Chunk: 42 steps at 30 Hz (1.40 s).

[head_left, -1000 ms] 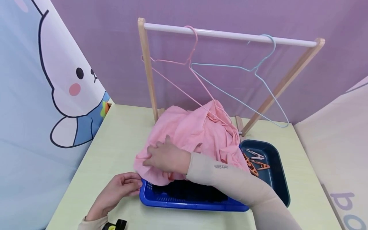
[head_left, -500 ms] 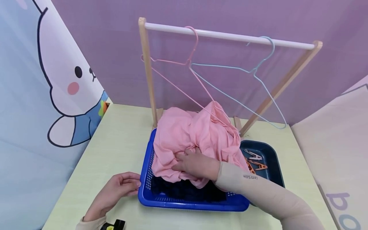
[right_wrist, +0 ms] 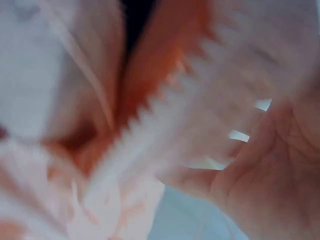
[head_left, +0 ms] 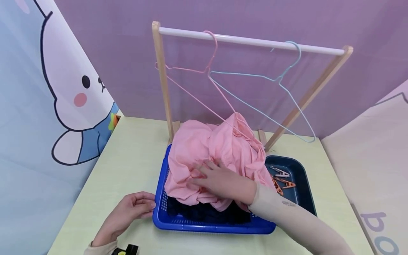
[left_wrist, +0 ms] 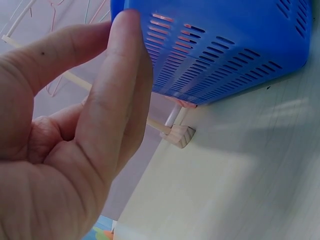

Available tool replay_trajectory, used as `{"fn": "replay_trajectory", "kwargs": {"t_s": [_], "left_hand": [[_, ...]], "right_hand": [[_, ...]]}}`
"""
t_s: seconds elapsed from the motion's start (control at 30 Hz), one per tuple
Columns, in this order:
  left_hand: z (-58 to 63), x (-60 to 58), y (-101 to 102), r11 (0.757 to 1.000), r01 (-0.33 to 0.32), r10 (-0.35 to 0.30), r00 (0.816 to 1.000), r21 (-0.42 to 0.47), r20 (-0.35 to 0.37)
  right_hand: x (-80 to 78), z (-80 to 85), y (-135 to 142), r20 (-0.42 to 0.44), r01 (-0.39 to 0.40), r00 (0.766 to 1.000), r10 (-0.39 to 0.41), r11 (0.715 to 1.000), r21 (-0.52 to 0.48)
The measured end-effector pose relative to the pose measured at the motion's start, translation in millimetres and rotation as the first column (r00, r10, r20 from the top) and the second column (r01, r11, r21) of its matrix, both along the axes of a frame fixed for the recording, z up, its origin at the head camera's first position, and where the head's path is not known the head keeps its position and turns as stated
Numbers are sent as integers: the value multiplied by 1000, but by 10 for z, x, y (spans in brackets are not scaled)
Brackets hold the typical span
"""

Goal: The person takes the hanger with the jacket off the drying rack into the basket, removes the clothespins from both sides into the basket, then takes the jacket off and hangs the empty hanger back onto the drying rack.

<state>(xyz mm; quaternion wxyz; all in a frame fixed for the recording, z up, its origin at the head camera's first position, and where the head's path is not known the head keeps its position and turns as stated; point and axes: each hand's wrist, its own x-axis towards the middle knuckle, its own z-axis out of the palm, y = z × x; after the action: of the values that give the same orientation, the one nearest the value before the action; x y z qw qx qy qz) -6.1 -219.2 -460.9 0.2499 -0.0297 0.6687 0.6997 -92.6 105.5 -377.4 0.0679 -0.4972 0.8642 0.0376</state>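
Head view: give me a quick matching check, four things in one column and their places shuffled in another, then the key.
1. Left hand
2. Right hand
3. Light blue hanger
4. Orange clips

A. Hooked over the white bar
B. Inside the dark tray
C. At the edge of the blue basket
D. On the pink cloth

Pairs: 1-C, 2-D, 3-A, 4-B

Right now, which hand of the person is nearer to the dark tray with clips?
Right. The right hand is on the pink cloth, left of the dark tray; the left hand touches the blue basket's left edge, farther away.
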Motion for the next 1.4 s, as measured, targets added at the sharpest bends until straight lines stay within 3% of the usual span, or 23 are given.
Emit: {"fn": "replay_trajectory", "kwargs": {"t_s": [0.13,0.27,0.4,0.47,0.57,0.67,0.73,0.8,0.83,0.9,0.97,1.03,1.13,1.23,1.3,1.4], "left_hand": [[-3,3,2,1000,-1,1,1000,1,10],[-9,0,0,1000,4,-4,1000,9,6],[-9,3,-9,1000,13,-13,1000,20,-5],[-7,2,-10,1000,10,-10,1000,20,-1],[-2,0,-10,1000,7,-7,1000,19,7],[-2,2,-11,1000,6,-7,1000,16,10],[-3,5,-11,1000,9,-9,1000,17,10],[-4,7,-11,1000,12,-12,1000,15,11],[-3,6,-11,1000,14,-14,1000,15,12],[1,1,-8,1000,14,-15,1000,12,12],[8,-5,-3,1000,13,-13,1000,9,12],[14,-9,1,1000,15,-15,1000,10,9],[20,-10,4,1000,20,-20,1000,15,6],[22,-9,1,1000,24,-24,1000,18,5],[22,-12,-1,1000,25,-25,1000,17,10],[23,-13,-5,1000,24,-25,1000,16,17]], "right_hand": [[-25,157,270,-84,7,996,-21,987,-163],[-131,180,644,-121,59,988,-96,958,-279],[-307,101,1028,-87,159,975,-202,920,-357],[-431,46,1200,-43,244,958,-282,888,-389],[-630,-40,1419,96,430,898,-429,814,-390],[-785,-124,1568,299,604,796,-527,731,-318],[-840,-176,1621,445,673,723,-529,685,-279],[-863,-218,1634,542,697,682,-491,661,-278],[-863,-232,1625,570,694,681,-459,653,-302],[-853,-257,1590,567,675,705,-425,646,-356],[-842,-275,1540,495,639,754,-432,657,-401],[-816,-272,1478,413,620,781,-469,661,-422],[-761,-243,1388,301,614,789,-536,661,-431],[-684,-178,1306,233,614,781,-579,643,-458],[-617,-126,1249,205,599,786,-584,634,-489],[-474,-48,1143,239,584,799,-553,617,-527]]}}
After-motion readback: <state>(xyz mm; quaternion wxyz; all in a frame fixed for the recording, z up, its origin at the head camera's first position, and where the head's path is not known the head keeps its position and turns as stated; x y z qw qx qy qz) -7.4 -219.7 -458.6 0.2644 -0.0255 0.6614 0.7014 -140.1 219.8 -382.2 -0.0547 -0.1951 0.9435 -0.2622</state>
